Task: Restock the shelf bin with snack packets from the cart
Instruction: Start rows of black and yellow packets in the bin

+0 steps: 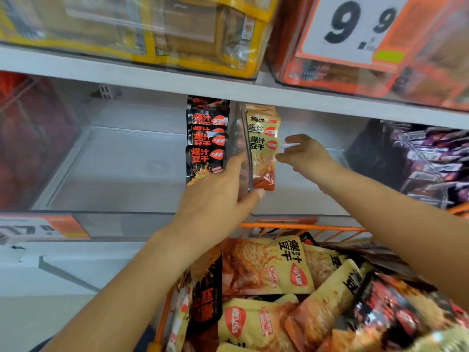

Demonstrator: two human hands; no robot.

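Gripping the divider (pixel 242 158), the left hand (pixel 218 196) steadied it; the right hand (pixel 303 152) pinched a yellow packet (pixel 264 158) in the bin (pixel 291 199).

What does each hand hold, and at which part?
The right hand pinches the front yellow packet at its right edge. The left hand grips the clear divider near its lower front edge.
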